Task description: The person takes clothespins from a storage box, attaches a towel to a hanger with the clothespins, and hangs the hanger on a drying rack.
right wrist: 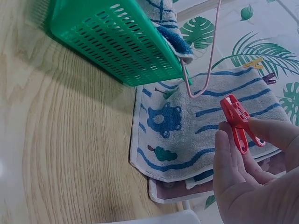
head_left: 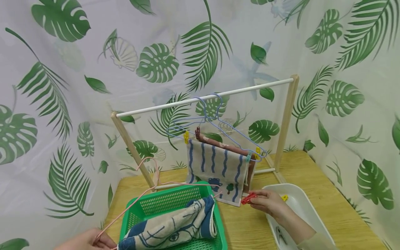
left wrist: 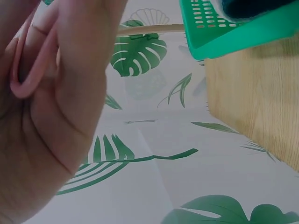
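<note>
My left hand (head_left: pixel 90 239) grips one corner of a pink wire hanger (head_left: pixel 175 183), its hook pointing up. In the left wrist view the pink hanger's bent end (left wrist: pixel 24 91) lies against the fingers. A white and dark-blue towel (head_left: pixel 175 222) hangs folded along the hanger's lower side, within the green basket (head_left: pixel 220 222); most of that bar is hidden. Between thumb and fingers my right hand (head_left: pixel 272 205) pinches a red clothespin (right wrist: pixel 237 119), just in front of a striped towel (head_left: pixel 215 166) and apart from the pink hanger.
A wooden rack with a white rod (head_left: pixel 250 88) stands behind, bearing blue hangers (head_left: pixel 239 136). Yellow clothespins (head_left: pixel 186 137) and others clip the striped towel and a brown towel (head_left: pixel 225 146) there. Under my right arm, a white tray (head_left: pixel 312 211) contains some clothespins.
</note>
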A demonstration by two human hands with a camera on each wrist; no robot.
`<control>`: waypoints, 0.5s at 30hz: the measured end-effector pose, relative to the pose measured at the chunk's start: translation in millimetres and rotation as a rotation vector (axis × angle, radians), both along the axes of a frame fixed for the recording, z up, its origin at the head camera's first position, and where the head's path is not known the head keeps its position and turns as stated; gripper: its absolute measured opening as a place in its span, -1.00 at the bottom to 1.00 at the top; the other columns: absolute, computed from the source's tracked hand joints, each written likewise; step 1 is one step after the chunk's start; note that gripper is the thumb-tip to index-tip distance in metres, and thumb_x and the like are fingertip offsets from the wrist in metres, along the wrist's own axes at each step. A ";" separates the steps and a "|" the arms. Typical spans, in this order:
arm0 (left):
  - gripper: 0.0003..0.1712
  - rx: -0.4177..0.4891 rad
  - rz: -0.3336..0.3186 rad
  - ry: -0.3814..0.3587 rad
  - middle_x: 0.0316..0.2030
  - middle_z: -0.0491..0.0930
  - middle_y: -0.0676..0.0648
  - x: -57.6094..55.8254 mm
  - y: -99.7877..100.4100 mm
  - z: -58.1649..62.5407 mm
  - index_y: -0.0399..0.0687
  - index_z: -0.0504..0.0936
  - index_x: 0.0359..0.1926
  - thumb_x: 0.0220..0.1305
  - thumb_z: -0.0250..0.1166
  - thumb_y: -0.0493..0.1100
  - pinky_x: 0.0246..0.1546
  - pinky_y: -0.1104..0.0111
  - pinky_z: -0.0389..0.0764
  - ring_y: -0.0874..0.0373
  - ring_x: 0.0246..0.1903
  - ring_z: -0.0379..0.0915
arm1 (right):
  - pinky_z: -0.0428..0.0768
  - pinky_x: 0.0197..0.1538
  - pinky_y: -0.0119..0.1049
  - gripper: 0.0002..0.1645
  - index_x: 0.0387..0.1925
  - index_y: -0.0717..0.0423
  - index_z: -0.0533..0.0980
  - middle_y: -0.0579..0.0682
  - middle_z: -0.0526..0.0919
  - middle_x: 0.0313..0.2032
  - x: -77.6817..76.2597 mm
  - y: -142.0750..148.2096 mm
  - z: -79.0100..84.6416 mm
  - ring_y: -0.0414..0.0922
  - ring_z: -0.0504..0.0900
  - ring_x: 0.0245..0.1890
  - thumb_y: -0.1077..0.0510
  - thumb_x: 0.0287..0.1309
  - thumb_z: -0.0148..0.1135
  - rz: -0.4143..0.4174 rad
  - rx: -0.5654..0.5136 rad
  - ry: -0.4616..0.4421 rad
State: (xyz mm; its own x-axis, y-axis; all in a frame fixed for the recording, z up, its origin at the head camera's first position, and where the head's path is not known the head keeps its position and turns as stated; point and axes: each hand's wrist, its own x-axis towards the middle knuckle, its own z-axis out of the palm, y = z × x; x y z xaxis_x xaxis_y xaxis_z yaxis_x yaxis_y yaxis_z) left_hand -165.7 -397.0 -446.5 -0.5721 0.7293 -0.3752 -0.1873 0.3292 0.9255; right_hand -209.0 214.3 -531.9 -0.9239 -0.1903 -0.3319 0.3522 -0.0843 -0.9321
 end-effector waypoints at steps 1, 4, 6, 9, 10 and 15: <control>-0.55 -0.017 0.012 0.006 -0.22 0.83 0.18 1.2 0.9 0.5 -0.83 0.51 0.01 0.59 0.20 -0.29 -0.18 0.63 0.70 0.44 -0.22 0.73 | 0.82 0.00 -0.39 -0.45 0.34 0.61 0.40 -0.10 0.79 -0.16 0.1 0.0 -0.3 -0.29 0.81 -0.19 0.36 0.46 0.23 0.000 -0.004 0.002; -0.62 -0.085 0.071 -0.008 -0.29 0.82 0.12 5.0 4.0 1.9 -0.70 0.61 -0.02 0.51 0.31 -0.28 -0.24 0.60 0.72 0.39 -0.29 0.74 | 0.82 0.00 -0.39 -0.46 0.34 0.62 0.40 -0.11 0.79 -0.17 0.9 -0.6 -1.4 -0.29 0.81 -0.19 0.36 0.45 0.23 0.005 -0.018 0.004; -0.66 -0.126 0.098 -0.012 -0.31 0.81 0.08 7.2 5.8 3.0 -0.62 0.66 -0.05 0.51 0.31 -0.26 -0.28 0.57 0.72 0.36 -0.32 0.73 | 0.82 0.01 -0.39 -0.44 0.35 0.63 0.38 -0.11 0.79 -0.17 1.5 -1.0 -2.0 -0.29 0.81 -0.19 0.36 0.46 0.23 0.010 -0.024 0.005; -0.64 -0.164 0.109 -0.027 -0.35 0.79 0.10 7.5 6.1 3.7 -0.53 0.70 -0.08 0.56 0.26 -0.19 -0.34 0.57 0.70 0.37 -0.38 0.69 | 0.82 0.01 -0.39 -0.43 0.35 0.64 0.36 -0.12 0.79 -0.16 2.0 -1.6 -2.2 -0.30 0.81 -0.18 0.36 0.46 0.23 0.009 -0.021 0.007; -0.61 -0.161 0.101 -0.032 -0.37 0.77 0.13 6.3 5.2 3.3 -0.54 0.69 -0.06 0.59 0.22 -0.17 -0.38 0.59 0.66 0.40 -0.42 0.65 | 0.82 0.01 -0.39 -0.43 0.35 0.65 0.36 -0.12 0.79 -0.16 1.9 -1.6 -2.2 -0.30 0.81 -0.18 0.36 0.46 0.23 0.008 -0.020 0.006; -0.35 -0.146 0.061 -0.082 -0.44 0.69 0.22 -1.0 1.9 -1.4 -0.71 0.56 0.07 0.69 0.04 0.00 -0.43 0.64 0.56 0.49 -0.50 0.53 | 0.81 0.02 -0.38 -0.41 0.36 0.66 0.33 -0.13 0.78 -0.16 2.7 -1.5 -1.4 -0.29 0.81 -0.18 0.36 0.46 0.23 0.002 -0.007 0.003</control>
State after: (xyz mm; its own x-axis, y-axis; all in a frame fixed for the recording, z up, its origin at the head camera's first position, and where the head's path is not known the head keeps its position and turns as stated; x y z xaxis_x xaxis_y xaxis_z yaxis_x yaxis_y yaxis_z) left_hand -166.7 -395.1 -447.9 -0.5768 0.6282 -0.5221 -0.2840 0.4451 0.8493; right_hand -206.3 212.7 -533.3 -0.9247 -0.1942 -0.3273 0.3492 -0.0907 -0.9327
